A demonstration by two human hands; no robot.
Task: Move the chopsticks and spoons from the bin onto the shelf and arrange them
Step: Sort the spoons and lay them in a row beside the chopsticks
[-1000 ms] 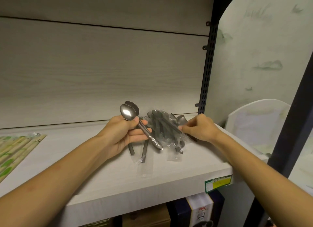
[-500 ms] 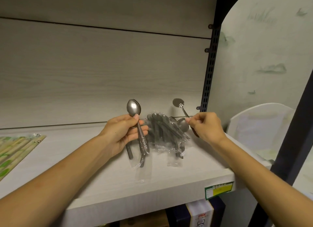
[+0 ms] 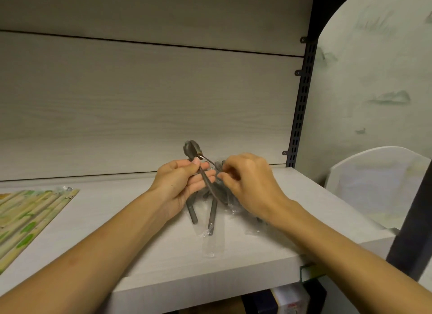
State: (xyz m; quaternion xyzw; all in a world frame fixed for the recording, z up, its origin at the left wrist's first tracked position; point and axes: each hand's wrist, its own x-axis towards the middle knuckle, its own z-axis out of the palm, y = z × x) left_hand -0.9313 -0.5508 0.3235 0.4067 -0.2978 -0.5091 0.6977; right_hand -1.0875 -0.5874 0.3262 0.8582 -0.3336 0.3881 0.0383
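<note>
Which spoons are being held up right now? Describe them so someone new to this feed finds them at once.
Start at the pale wood-grain shelf, right of the green chopstick packs. Above the shelf, the left hand grips a few spoons. Unlike the wrapped spoons lying below, their bowls stand up, bare, above the thumb.

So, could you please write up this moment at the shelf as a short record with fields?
surface: pale wood shelf
left hand: left hand grips upright spoons, bowls above the thumb
right hand: right hand has curled fingers at the spoon pile; what it pinches is hidden
spoon pile: plastic-wrapped spoons lying on the shelf under both hands
chopsticks: green-and-tan packs lying flat at the shelf's left end
bin: white bin to the right of the shelf
</note>
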